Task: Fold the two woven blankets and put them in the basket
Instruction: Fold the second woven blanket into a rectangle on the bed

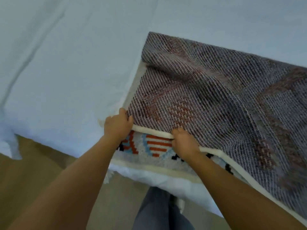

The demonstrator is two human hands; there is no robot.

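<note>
One woven blanket (207, 100) lies doubled over on the bed near its front edge, grey-brown mesh backing facing up. Below the raised cream-bound edge its patterned face shows, with orange stripes, light blue and black marks. My left hand (117, 126) grips the folded-over corner of that edge. My right hand (183, 140) pinches the same cream edge a little to the right. The blanket runs out of view at the right. No second blanket and no basket are in view.
The bed is covered by a pale blue sheet (66, 63) stretching far back and left. Its front edge hangs over a tan floor (33, 171). My legs in grey trousers (157, 209) stand against the bed's edge.
</note>
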